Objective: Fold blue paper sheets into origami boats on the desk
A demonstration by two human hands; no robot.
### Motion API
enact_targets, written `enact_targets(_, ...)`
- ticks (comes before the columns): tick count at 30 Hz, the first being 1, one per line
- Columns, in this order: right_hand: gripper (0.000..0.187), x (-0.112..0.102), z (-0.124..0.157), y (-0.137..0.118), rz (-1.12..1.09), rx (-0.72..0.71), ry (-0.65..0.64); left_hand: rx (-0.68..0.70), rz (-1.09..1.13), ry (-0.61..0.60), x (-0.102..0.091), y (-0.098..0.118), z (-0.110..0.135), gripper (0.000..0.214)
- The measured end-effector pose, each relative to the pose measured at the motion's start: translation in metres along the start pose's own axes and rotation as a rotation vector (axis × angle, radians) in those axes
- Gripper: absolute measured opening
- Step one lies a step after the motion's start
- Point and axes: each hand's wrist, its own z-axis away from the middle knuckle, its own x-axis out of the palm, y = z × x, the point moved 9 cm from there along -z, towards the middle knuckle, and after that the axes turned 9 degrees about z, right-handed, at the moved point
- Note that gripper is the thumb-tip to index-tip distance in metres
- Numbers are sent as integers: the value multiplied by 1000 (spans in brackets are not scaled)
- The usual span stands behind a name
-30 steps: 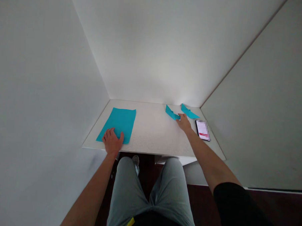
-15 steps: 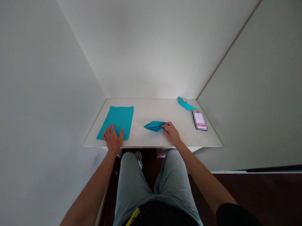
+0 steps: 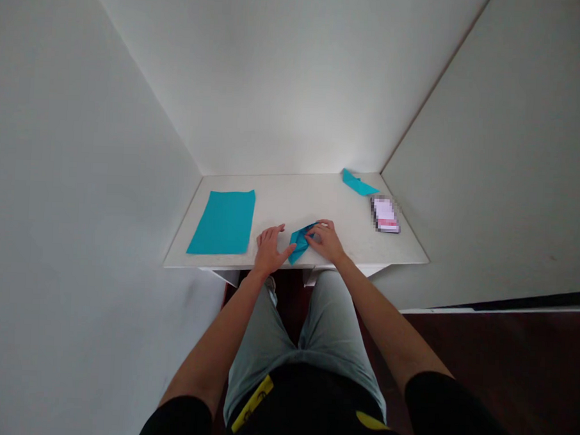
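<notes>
A small folded blue paper (image 3: 300, 240), shaped like a paper boat, is at the front middle of the white table, tilted with one point toward me. My right hand (image 3: 326, 240) pinches its upper right end between thumb and fingers. On the other side, my left hand (image 3: 270, 250) is open, its fingers spread over the tabletop and its thumb reaching to the folded paper's left edge. Whether that thumb presses on the paper or only lies beside it, I cannot tell.
Flat blue sheets of paper (image 3: 225, 222) lie at the left of the white table (image 3: 291, 189). Another folded blue paper boat (image 3: 359, 183) rests at the back right, near a phone (image 3: 385, 214) with a blurred screen. White walls (image 3: 286, 83) enclose the back and sides.
My left hand has left the flat blue sheet and moved right to the folded paper. The folded paper has turned from lying sideways to slanting toward me, still in my right hand.
</notes>
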Motion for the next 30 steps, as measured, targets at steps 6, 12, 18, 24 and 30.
enact_targets(6,29,-8,0,15,56,180,57,-132,-24,87,6,2,-9,32)
enact_targets(12,43,-7,-2,26,131,338,17,-78,-68,33,5,10,-7,25)
enact_targets(18,48,-9,-3,33,84,390,58,-31,-44,48,8,9,-8,23)
enact_targets(24,47,-4,-5,34,64,341,70,12,0,96,7,7,-8,21)
enact_targets(30,40,-1,-6,39,45,372,64,-18,36,56,6,7,-9,15)
